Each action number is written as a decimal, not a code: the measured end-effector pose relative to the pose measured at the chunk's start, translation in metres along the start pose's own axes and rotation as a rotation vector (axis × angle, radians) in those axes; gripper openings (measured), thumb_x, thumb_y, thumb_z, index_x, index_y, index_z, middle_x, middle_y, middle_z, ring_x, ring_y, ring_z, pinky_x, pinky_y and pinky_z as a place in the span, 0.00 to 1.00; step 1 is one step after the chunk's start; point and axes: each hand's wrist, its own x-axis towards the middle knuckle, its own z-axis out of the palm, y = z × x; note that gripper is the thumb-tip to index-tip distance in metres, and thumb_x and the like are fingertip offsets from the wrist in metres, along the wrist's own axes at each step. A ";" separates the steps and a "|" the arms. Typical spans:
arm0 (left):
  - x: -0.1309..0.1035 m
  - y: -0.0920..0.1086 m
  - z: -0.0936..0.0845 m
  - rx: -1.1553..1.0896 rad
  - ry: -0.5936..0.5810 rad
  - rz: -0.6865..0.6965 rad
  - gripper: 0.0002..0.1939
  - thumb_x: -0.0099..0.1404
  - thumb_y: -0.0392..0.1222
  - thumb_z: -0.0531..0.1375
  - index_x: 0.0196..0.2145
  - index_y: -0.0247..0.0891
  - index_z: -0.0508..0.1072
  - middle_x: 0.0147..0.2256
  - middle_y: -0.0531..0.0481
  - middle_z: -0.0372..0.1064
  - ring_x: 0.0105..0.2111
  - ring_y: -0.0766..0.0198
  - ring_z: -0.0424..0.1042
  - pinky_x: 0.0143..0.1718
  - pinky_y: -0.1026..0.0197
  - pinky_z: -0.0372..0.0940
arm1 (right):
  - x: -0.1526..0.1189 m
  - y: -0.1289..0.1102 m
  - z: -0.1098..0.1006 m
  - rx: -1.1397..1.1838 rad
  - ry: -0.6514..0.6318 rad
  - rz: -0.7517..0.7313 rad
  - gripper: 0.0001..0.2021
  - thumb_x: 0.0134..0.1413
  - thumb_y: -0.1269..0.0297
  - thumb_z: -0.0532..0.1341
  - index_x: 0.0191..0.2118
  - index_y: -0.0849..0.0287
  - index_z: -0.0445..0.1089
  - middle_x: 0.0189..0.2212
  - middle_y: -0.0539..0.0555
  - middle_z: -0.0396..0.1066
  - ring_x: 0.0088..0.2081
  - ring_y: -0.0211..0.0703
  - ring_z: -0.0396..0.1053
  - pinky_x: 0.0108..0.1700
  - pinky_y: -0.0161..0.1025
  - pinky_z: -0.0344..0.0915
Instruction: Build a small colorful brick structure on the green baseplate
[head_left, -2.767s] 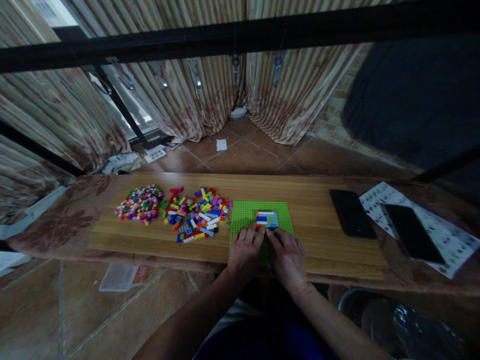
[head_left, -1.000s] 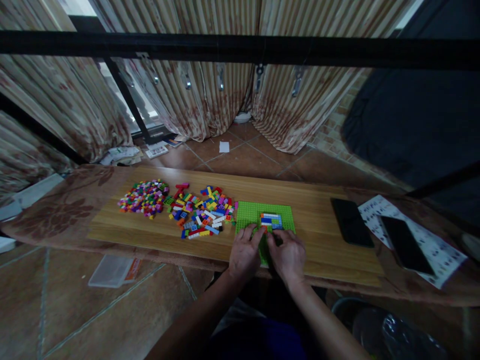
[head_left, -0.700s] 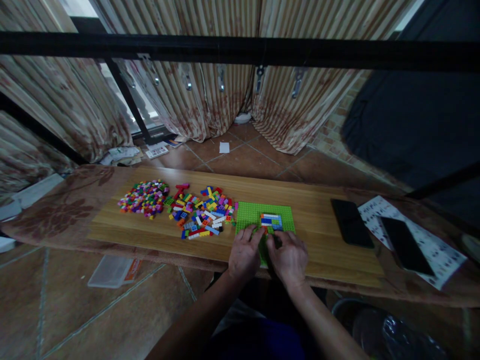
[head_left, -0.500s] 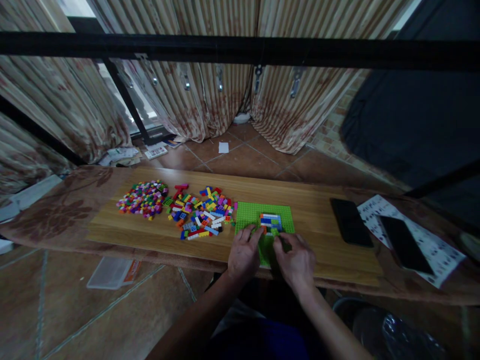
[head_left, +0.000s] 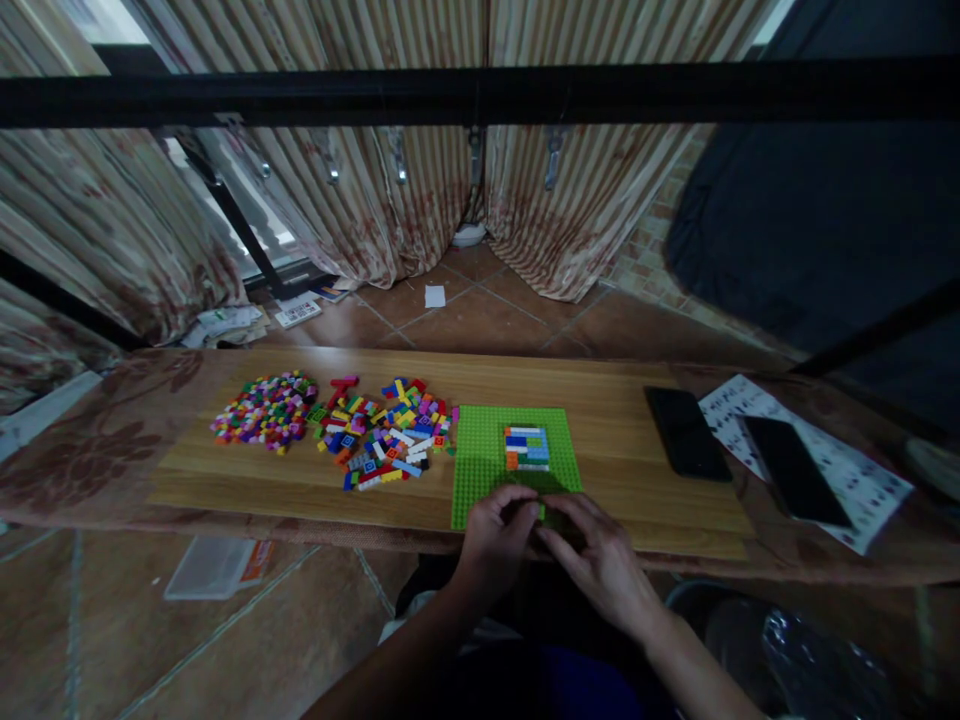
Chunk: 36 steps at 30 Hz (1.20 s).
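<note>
Over the front edge of the green baseplate (head_left: pixel 480 440), my two hands meet with their fingertips almost touching. My left hand (head_left: pixel 501 530) is closed, thumb and forefinger pinching a small light-green brick (head_left: pixel 541 511) that is mostly hidden. From the other side, my right hand (head_left: pixel 596 545) is closed on the same brick with thumb and fingers. Just beyond them on the baseplate lies a flat block of bricks (head_left: pixel 527 448) in white, blue, light blue, orange and green, which neither hand touches.
Left of the baseplate lie a heap of mixed longer bricks (head_left: pixel 390 430) and a pile of small bricks (head_left: pixel 266 410). To the right are a black tablet (head_left: pixel 686 433), a phone (head_left: pixel 796 470) and a printed sheet (head_left: pixel 739 398). All rest along a wooden board (head_left: pixel 607 430).
Both hands have drawn back from the block of bricks toward the baseplate's front edge, bringing the green brick with them. The block is now uncovered. The whole view has shifted slightly.
</note>
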 end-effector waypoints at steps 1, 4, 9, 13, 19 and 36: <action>0.002 0.000 0.003 -0.015 0.000 -0.005 0.06 0.60 0.37 0.58 0.35 0.35 0.75 0.31 0.50 0.75 0.32 0.65 0.74 0.35 0.64 0.69 | 0.000 0.001 0.000 0.018 0.011 0.006 0.12 0.59 0.59 0.58 0.46 0.54 0.70 0.41 0.56 0.74 0.43 0.46 0.72 0.44 0.42 0.70; 0.007 0.001 0.009 0.004 0.012 0.012 0.06 0.60 0.37 0.59 0.36 0.35 0.74 0.32 0.49 0.75 0.32 0.64 0.74 0.35 0.64 0.69 | 0.005 0.006 -0.001 0.068 0.043 0.040 0.11 0.60 0.58 0.56 0.45 0.54 0.72 0.40 0.55 0.74 0.43 0.45 0.72 0.44 0.41 0.70; 0.013 0.001 0.003 0.255 0.176 0.163 0.11 0.63 0.38 0.56 0.43 0.37 0.71 0.39 0.47 0.74 0.34 0.65 0.73 0.37 0.63 0.69 | 0.026 0.030 0.003 -0.027 0.172 0.052 0.13 0.60 0.56 0.56 0.44 0.54 0.74 0.37 0.55 0.74 0.40 0.46 0.72 0.43 0.43 0.70; 0.018 0.002 -0.008 0.537 0.204 0.305 0.12 0.64 0.36 0.55 0.45 0.38 0.70 0.40 0.47 0.71 0.36 0.64 0.72 0.39 0.60 0.69 | 0.041 0.048 0.011 -0.153 0.218 0.018 0.14 0.61 0.56 0.54 0.45 0.54 0.73 0.38 0.56 0.75 0.41 0.47 0.72 0.44 0.44 0.69; 0.019 -0.003 -0.004 0.917 0.133 0.528 0.18 0.64 0.35 0.55 0.51 0.39 0.70 0.46 0.42 0.67 0.45 0.56 0.68 0.47 0.53 0.68 | 0.039 0.052 0.025 -0.218 0.224 0.039 0.16 0.62 0.56 0.53 0.48 0.56 0.72 0.40 0.58 0.74 0.43 0.50 0.71 0.47 0.47 0.68; 0.023 -0.018 0.007 1.323 0.102 0.618 0.22 0.64 0.36 0.54 0.56 0.38 0.66 0.47 0.39 0.67 0.39 0.54 0.66 0.39 0.52 0.64 | 0.058 0.039 0.009 0.086 0.215 0.437 0.18 0.52 0.49 0.60 0.37 0.58 0.76 0.33 0.56 0.78 0.34 0.48 0.74 0.38 0.43 0.67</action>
